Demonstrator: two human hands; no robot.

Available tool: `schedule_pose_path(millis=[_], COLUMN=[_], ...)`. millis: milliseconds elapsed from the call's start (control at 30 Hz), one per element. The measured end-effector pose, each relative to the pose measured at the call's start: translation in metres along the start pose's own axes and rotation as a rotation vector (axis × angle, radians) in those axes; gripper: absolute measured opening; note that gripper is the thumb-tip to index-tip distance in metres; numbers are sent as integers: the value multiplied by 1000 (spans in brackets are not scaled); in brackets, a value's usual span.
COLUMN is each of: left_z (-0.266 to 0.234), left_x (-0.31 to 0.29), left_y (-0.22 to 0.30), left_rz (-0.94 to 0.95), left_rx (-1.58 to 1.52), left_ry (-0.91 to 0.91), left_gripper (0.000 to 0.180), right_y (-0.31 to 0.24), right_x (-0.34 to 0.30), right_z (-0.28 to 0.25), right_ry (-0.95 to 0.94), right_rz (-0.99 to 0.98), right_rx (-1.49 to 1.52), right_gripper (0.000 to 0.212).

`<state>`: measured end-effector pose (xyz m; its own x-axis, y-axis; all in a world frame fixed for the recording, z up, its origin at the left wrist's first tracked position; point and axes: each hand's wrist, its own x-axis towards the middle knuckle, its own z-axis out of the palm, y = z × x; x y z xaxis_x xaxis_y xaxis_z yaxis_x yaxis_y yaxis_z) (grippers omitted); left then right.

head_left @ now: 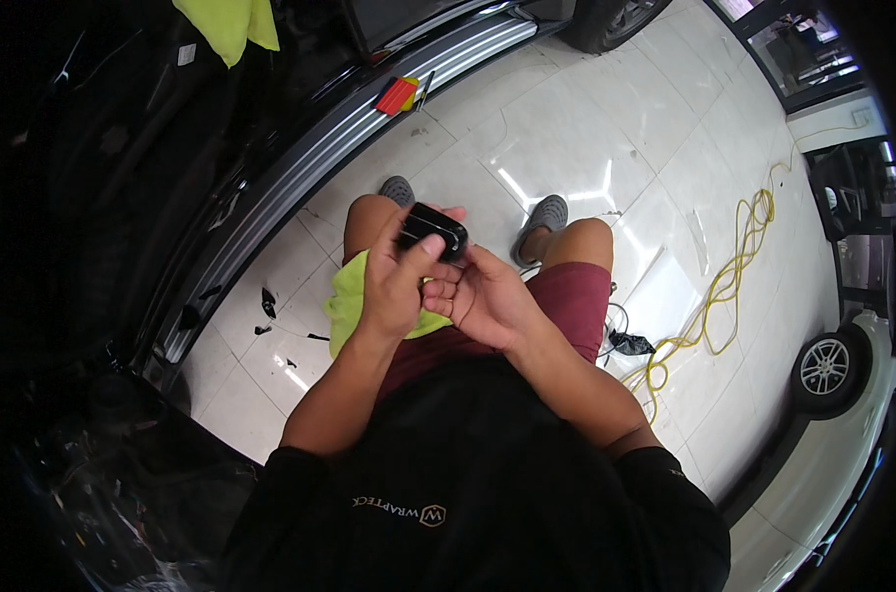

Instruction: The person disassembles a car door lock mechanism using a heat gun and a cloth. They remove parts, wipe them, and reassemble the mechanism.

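Note:
A small glossy black piece with rounded corners (436, 233) is held up in front of my lap; its exact kind does not show. My left hand (394, 286) grips it from the left, the thumb lying across its near face and the fingers behind it. From the lower right, my right hand (489, 299) pinches at its right edge with the thumb and forefinger, while the other fingers curl toward my palm. Beneath my left hand, a lime-yellow cloth (347, 301) drapes over my thigh.
A dark car with a silver door sill (349, 123) stands at left, with red and yellow squeegees (397, 96) on the sill. Small black pieces (267, 303) lie on the tiled floor. A yellow cable (739, 266) and a white sheet (660, 296) lie at right, near a light-coloured car (843, 444).

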<state>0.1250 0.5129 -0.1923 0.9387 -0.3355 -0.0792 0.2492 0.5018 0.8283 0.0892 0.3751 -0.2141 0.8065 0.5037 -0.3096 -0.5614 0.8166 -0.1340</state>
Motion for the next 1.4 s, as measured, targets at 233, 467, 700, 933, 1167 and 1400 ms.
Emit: schedule_pose_path(millis=[233,467,700,933,1167,1400], left_z=[-22,-46,-24,-22,-16,0], left_x=[33,26,31,42,28,19], left_y=[27,12,21,44,48,24], left_rz=[49,-210,-91,-9,-93,-212], left_rx=[-142,-321,-147,166,146,239], left_ry=[172,-92,-266,-392,-299,-221], left_gripper=[38,34,57,75,79,69], right_y=[-8,-35,-37,-63,-64,-35], right_x=[-29,-122,-140,-113,-103,-56], right_z=[-16,-82,-148,-152,-144,-8], right_ry=[322,796,1022,1128,1095,209], right_rz=[-392,-432,-373,-363,-502,-676], right_rx=[-1284,-2545,-2115,-2041,-2170,-1324], right_gripper=[33,47,78,91,77,60])
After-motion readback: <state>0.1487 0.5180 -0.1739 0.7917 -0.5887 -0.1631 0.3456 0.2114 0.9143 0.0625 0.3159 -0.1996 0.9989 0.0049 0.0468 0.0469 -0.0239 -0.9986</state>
